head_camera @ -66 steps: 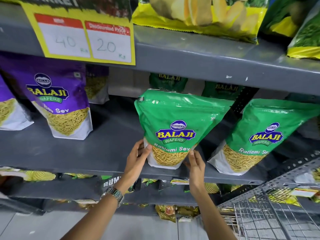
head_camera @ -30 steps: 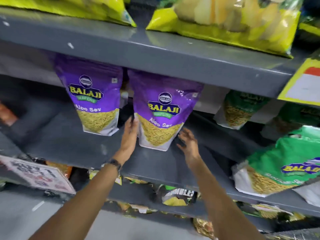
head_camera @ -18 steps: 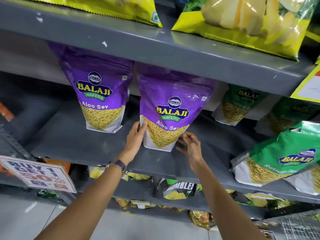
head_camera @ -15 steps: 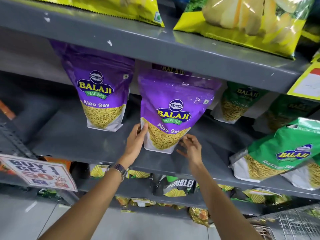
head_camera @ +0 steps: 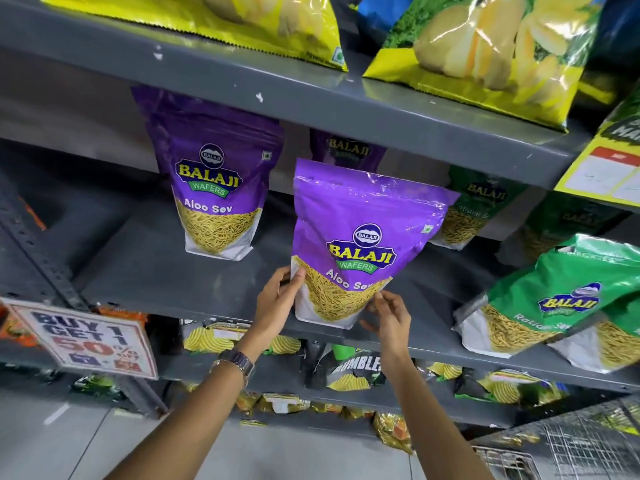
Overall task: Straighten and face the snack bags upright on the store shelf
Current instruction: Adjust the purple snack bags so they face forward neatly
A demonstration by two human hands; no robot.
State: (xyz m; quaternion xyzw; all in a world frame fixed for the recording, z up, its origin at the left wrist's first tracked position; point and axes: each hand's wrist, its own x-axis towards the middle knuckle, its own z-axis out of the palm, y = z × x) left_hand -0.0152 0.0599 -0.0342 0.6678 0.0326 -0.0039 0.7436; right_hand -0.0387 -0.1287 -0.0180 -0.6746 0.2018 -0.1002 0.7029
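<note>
A purple Aloo Sev bag (head_camera: 360,237) stands upright near the front edge of the grey middle shelf (head_camera: 166,271), label facing me. My left hand (head_camera: 277,303) grips its lower left corner, thumb on the front. My right hand (head_camera: 389,315) touches its lower right corner with spread fingers. A second purple Aloo Sev bag (head_camera: 213,174) stands upright further back to the left. Behind the held bag a third purple bag (head_camera: 346,150) is partly hidden. Green Ratlami Sev bags (head_camera: 554,299) lean at the right front; more (head_camera: 474,206) stand further back.
Yellow chip bags (head_camera: 485,46) lie on the upper shelf. A "Buy 1 Get 1" sign (head_camera: 86,341) hangs at lower left. A yellow price tag (head_camera: 606,164) hangs at the right. Small packets (head_camera: 349,368) fill the lower shelf. A wire basket (head_camera: 571,445) sits at bottom right.
I moved from the green bag to the purple one. Both hands have pulled the purple bag forward toward the shelf's front edge, uncovering another purple bag behind it.
</note>
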